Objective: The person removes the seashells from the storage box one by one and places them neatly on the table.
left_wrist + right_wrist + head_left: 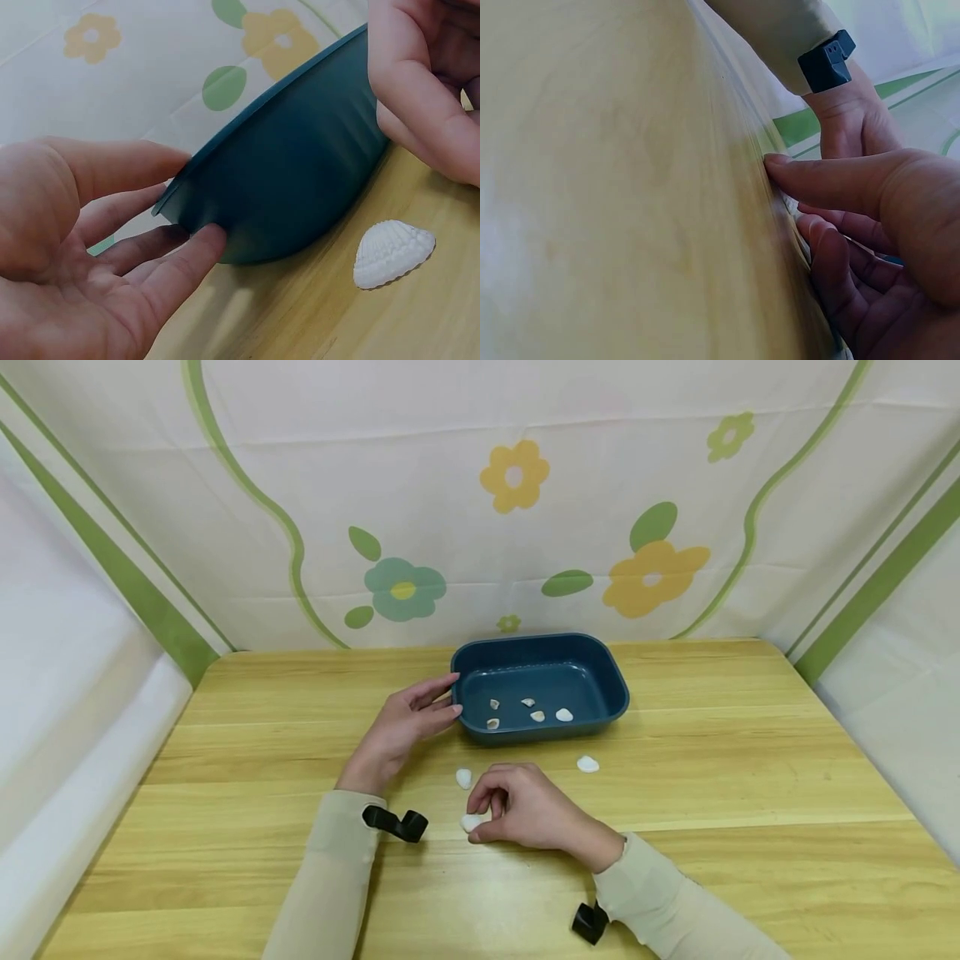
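Beside the left end of a dark blue rectangular basin [540,735], my left hand [401,722] has its thumb and fingertips spread against the rim and outer wall. My right hand [532,810] pinches a white seashell [471,822] between thumb and fingers, low over the table. Just beyond that hand lies another white seashell [464,778], its ridged back showing in the left wrist view. A third white seashell [588,764] rests in front of the basin's right half. Inside the basin are several small shells, such as a white one [564,715] and a brownish one [492,724].
The wooden table [750,760] carries the basin near its back edge. Behind it hangs a white cloth [450,468] printed with flowers and green lines, and more cloth hangs at both sides. A black camera mount [397,823] sits on the left cuff.
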Motion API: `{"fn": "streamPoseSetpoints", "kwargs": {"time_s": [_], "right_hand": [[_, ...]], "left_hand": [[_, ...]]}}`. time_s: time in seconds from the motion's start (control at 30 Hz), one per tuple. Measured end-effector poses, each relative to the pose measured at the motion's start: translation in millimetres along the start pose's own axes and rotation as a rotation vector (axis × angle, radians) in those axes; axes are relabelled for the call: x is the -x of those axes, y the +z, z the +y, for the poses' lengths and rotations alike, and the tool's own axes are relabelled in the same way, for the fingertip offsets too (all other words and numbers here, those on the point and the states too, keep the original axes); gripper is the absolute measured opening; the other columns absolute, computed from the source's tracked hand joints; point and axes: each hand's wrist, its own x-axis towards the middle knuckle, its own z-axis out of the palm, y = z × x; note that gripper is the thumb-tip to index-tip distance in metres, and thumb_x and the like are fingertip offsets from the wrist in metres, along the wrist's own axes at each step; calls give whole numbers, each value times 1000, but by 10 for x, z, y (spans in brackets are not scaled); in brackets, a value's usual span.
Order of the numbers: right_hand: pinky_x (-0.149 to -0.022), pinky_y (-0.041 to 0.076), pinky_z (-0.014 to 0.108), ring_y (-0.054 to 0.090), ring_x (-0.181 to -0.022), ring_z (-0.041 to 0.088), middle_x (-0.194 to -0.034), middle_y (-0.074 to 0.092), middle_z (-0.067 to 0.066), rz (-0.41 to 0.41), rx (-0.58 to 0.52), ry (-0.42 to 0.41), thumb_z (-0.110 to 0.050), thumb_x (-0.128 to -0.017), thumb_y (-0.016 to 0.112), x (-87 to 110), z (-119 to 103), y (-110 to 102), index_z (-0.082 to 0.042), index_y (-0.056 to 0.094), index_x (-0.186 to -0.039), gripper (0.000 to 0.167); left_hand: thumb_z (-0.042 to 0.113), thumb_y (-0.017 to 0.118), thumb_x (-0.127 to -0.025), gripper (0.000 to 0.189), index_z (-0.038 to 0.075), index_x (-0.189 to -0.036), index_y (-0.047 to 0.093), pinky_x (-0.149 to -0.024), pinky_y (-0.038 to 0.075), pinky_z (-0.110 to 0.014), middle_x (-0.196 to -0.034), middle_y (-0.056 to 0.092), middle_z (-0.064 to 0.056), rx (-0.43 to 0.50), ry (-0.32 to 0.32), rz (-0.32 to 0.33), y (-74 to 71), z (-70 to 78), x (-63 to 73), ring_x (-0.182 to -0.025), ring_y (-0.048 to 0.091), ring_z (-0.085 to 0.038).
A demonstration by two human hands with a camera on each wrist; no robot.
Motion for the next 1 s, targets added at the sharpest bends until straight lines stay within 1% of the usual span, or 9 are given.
{"fn": "streamPoseSetpoints", "kwargs": {"time_s": [0.23, 0.4, 0.6, 0.7, 0.83, 1.0], "right_hand": [[-64, 54, 20, 60, -70, 0, -87, 72, -11, 0, -3, 0, -21, -80, 98, 9, 10, -1, -23, 79, -94, 24], [-64, 54, 20, 61, -70, -1, -87, 73, -10, 0, -7, 0, -21, -80, 98, 16, 9, -3, -23, 79, -94, 24], [-65, 55, 20, 62, -71, 0, -89, 74, -10, 0, -9, 3, -22, -80, 98, 19, -7, -7, -22, 79, -95, 24], [-65, 55, 20, 62, -71, 1, -90, 74, -9, -2, -33, 10, -22, -80, 98, 20, -8, -11, -22, 80, -96, 24], [-65, 56, 21, 64, -73, 4, -91, 76, -5, -10, -98, 22, -22, -80, 98, 24, 0, -28, -20, 81, -97, 24], [-65, 55, 23, 65, -75, 10, -90, 76, -3, -13, -176, 57, -20, -83, 95, 32, -4, -74, -20, 81, -98, 20]], "left_hand": [[8, 71, -104, 59, 16, -160, 54, -114, 55, -35, -170, 46, -8, 3, -24, 9, 12, 5, -9, -153, 51, -28], [6, 70, -104, 59, 17, -160, 54, -116, 54, -37, -171, 45, -5, 15, -44, 14, 16, 11, -15, -153, 51, -27], [6, 69, -104, 60, 15, -161, 52, -118, 52, -42, -172, 43, -7, 39, -49, 3, 12, 23, -17, -154, 50, -29], [4, 67, -105, 61, 12, -163, 49, -119, 51, -44, -173, 40, -8, 65, -52, -8, 6, 32, -15, -154, 49, -30], [0, 65, -105, 62, 11, -163, 48, -119, 51, -45, -174, 39, -9, 112, -60, -17, 8, 50, -7, -154, 49, -30], [-1, 65, -105, 62, 9, -163, 47, -117, 52, -45, -174, 39, -10, 130, -59, -19, 14, 58, -4, -155, 48, -30]]}}
